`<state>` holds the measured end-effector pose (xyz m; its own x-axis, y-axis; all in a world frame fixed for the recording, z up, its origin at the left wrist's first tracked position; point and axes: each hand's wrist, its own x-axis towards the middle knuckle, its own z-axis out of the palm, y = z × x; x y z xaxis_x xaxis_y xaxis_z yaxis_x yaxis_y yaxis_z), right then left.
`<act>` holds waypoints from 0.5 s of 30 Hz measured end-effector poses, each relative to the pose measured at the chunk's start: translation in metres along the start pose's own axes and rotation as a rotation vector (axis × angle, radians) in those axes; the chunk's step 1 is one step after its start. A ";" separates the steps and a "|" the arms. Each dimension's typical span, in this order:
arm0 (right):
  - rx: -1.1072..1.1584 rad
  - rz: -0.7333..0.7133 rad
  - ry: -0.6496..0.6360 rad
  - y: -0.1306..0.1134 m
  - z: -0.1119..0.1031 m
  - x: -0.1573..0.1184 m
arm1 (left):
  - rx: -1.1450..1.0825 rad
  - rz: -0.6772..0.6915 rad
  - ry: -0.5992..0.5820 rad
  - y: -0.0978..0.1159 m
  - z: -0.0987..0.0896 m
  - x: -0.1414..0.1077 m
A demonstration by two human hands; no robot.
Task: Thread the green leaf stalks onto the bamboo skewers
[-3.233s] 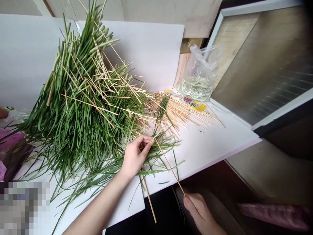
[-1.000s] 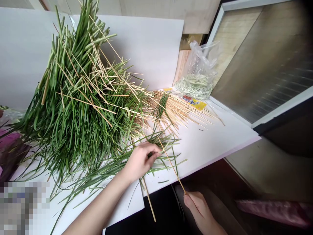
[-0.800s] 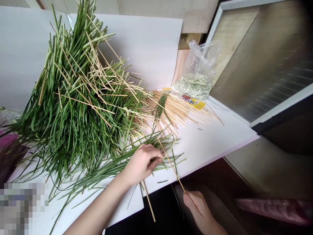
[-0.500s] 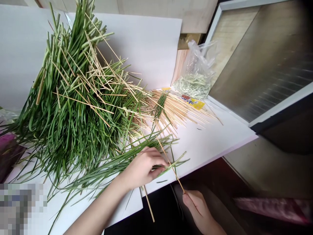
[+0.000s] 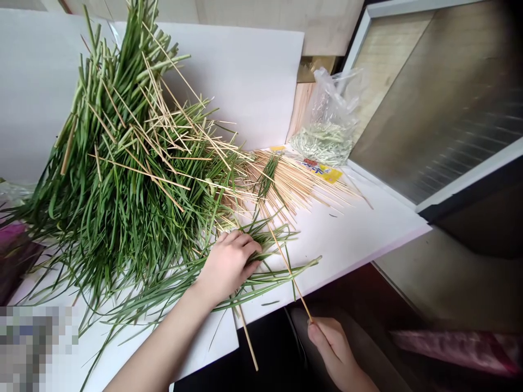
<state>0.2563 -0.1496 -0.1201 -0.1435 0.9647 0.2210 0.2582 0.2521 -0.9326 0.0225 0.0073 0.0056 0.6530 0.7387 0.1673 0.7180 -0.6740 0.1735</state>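
Head view: a heap of long green grass-like leaves (image 5: 122, 190), crossed by many loose thin bamboo sticks, is piled on the left part of a white board (image 5: 347, 239). The left hand (image 5: 229, 267) is laid on loose blades at the heap's near side, with its fingers half curled; a hold on the blades is suggested, but whether they are actually gripped cannot be told from this angle. The right hand (image 5: 333, 348) is held beyond the board's near edge, closed in a pinch on the lower end of a long thin bamboo skewer (image 5: 282, 256), which slants up across the blades toward the heap. A second bamboo skewer (image 5: 247, 337) juts past the near edge beneath the left hand. A fan of pale bamboo skewers (image 5: 294, 185) is spread toward the back edge, beside a yellow printed packet (image 5: 322, 173) and a clear plastic bag (image 5: 327, 125) of pale trimmed stems.
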 end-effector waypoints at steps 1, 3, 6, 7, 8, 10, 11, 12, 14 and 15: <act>-0.004 0.006 0.000 0.000 0.000 -0.001 | 0.001 0.001 -0.008 -0.001 -0.002 0.000; -0.012 0.009 0.002 0.002 0.000 -0.002 | 0.005 0.011 -0.031 -0.004 -0.005 -0.001; -0.021 0.021 -0.002 0.004 0.000 -0.004 | 0.022 0.021 -0.049 -0.007 -0.008 -0.002; -0.028 0.033 0.001 0.005 0.000 -0.005 | 0.024 0.020 -0.049 -0.008 -0.009 -0.003; -0.041 0.053 0.014 0.005 0.000 -0.006 | 0.023 0.020 -0.048 -0.008 -0.010 -0.003; -0.074 0.101 0.054 0.006 0.001 -0.008 | 0.017 0.022 -0.052 -0.008 -0.010 -0.004; -0.088 0.120 0.070 0.006 0.001 -0.009 | 0.012 0.019 -0.057 -0.008 -0.010 -0.004; -0.096 0.131 0.077 0.006 0.001 -0.010 | 0.005 0.013 -0.061 -0.007 -0.010 -0.004; -0.092 0.126 0.053 0.006 0.001 -0.010 | -0.025 -0.019 -0.056 -0.007 -0.010 -0.003; -0.089 0.124 0.039 0.006 0.001 -0.009 | -0.048 -0.043 -0.046 -0.008 -0.011 -0.003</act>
<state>0.2586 -0.1572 -0.1277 -0.0684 0.9907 0.1178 0.3557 0.1345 -0.9249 0.0128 0.0105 0.0143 0.6333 0.7655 0.1138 0.7337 -0.6407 0.2263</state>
